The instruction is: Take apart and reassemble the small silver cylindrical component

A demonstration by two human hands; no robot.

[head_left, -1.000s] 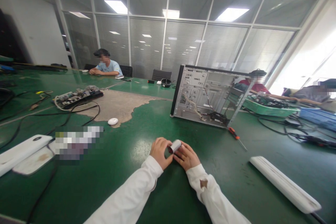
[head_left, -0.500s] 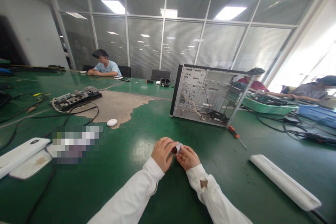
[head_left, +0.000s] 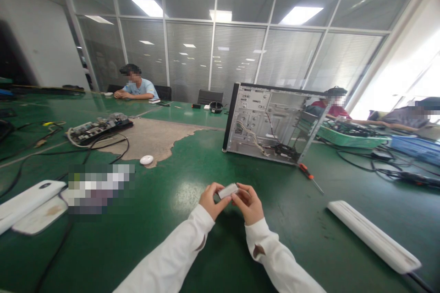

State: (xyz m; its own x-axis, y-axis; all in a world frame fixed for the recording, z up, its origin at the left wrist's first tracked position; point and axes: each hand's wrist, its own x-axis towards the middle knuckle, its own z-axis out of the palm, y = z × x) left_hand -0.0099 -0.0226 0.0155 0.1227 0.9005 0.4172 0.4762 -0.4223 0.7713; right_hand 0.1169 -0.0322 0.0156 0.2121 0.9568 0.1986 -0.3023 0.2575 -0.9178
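Between my two hands is a small, light grey block-shaped object (head_left: 228, 191) with a dark end; its exact kind does not show. My left hand (head_left: 212, 200) grips its left end, thumb along the near side. The fingers of my right hand (head_left: 249, 203) pinch its right end. Both hands are above the green table (head_left: 220, 256), white sleeves reaching up from the bottom edge. Beyond them an open computer case (head_left: 264, 123) stands upright, with cables and a black part inside. A screwdriver (head_left: 309, 175) with an orange-black handle lies by its lower right corner.
A white power strip (head_left: 373, 236) lies at right. Left are white casings (head_left: 37, 201), an opened device with exposed circuitry (head_left: 99, 129), black cables and a white round piece (head_left: 146, 160). A green basket (head_left: 354, 142) and blue basket (head_left: 415, 150) stand at right. Other people sit around the table.
The small object has been turned in my hands: its dark reddish end faced me before, and now its long light grey side shows. My fingers have shifted to its ends.
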